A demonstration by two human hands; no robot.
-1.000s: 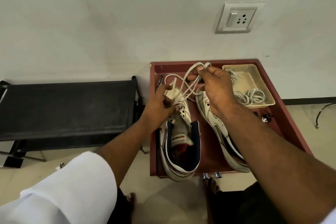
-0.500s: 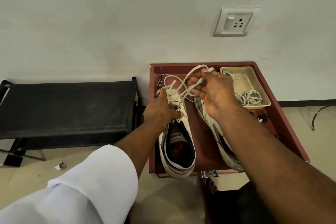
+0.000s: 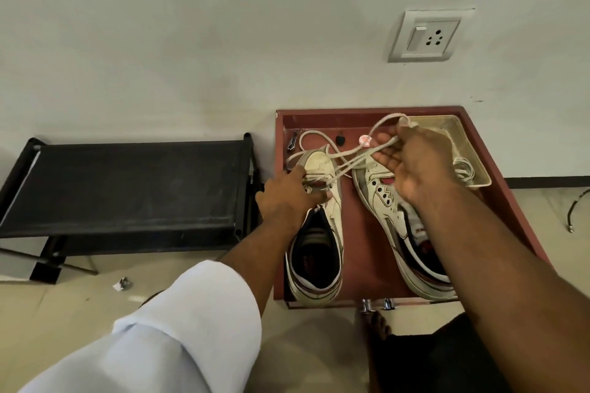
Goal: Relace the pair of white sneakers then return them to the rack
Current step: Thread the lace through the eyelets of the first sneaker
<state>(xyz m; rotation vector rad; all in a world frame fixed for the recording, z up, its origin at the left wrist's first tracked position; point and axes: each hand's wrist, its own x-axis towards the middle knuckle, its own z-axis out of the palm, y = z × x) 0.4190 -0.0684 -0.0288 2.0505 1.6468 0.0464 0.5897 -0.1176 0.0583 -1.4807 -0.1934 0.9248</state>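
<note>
**Left sneaker set back down; lace drawn out toward the tray**

A second ago the left sneaker point(image 3: 314, 226) was tipped up off the red-brown drawer point(image 3: 367, 233), with the left hand point(image 3: 289, 198) pinching at its eyelets. Now it lies flat on the drawer floor, heel toward the person and toe toward the wall. The left hand has shifted from threading to steadying: it presses down across the sneaker's throat just behind the toe cap, fingers spread and fairly straight over the upper, and I cannot tell whether any fingertip also traps the lace beneath it.

The right hand point(image 3: 415, 166) has moved away from that sneaker, toward the beige tray point(image 3: 479, 166) in the drawer's far right corner. Its fingers are curled round both strands of the white shoelace point(image 3: 348, 158), one loop pinched up at the fingertips. The strands run back to the left sneaker's lowest eyelets, crossing on the way, and they look fairly taut, where earlier they hung in looser loops.

The right sneaker point(image 3: 392, 210) lies beside the first on the drawer floor, partly under the right forearm; it appears to have no lace, and a spare lace point(image 3: 464, 169) is coiled in the tray.

Judging by this, the first crossing is being drawn snug and the ends evened, so lacing is at an early stage. The remaining eyelets of this sneaker, the whole of the other, and the return to the black rack point(image 3: 127, 188) left of the drawer are not yet done.
</note>
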